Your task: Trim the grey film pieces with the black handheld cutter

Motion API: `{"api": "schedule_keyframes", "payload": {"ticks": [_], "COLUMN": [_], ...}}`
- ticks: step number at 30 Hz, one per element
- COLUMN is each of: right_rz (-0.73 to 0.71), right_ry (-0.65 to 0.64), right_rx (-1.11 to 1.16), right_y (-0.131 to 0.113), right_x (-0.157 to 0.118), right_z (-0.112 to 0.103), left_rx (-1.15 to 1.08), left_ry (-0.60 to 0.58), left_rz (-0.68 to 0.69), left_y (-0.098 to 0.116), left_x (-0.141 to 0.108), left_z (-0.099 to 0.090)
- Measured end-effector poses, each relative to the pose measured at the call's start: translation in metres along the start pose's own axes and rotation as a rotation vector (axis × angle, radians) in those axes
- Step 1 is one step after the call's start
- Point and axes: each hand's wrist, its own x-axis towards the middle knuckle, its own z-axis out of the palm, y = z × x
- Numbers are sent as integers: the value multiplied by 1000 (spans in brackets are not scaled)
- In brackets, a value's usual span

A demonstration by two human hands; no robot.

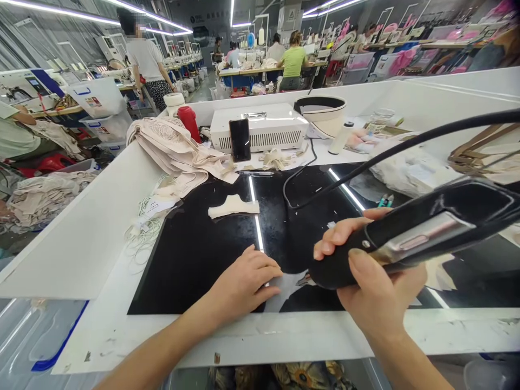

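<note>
My right hand is wrapped round a black corded hand tool with a silver panel along its side. Its narrow metal tip points left and down, at the edge of a thin translucent piece. I cannot tell whether the tip touches it. My left hand lies low over the left side of this piece, fingers stretched to the right and thumb apart. Beneath both hands is a glossy black mat. A cream fabric scrap rests on the mat beyond my left hand.
The tool's black cable arches over the mat's right side. At the back stand a white metal box, a phone and a red bottle. Fabric is heaped at left; green-handled snips lie right. Several people work beyond.
</note>
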Motion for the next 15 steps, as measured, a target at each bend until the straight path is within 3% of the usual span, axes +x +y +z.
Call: {"api": "schedule_keyframes", "payload": {"ticks": [7,15], "right_rz": [-15,22], "right_ry": [-66,-48], "right_rx": [48,37], "right_y": [8,13], "right_x": [-4,-4], "right_z": [8,13], "left_rx": [147,2], "left_ry": [161,-17], "left_rz": [-21,-59], "left_y": [-8,0], "left_x": [2,2], "left_z": [2,-6]}}
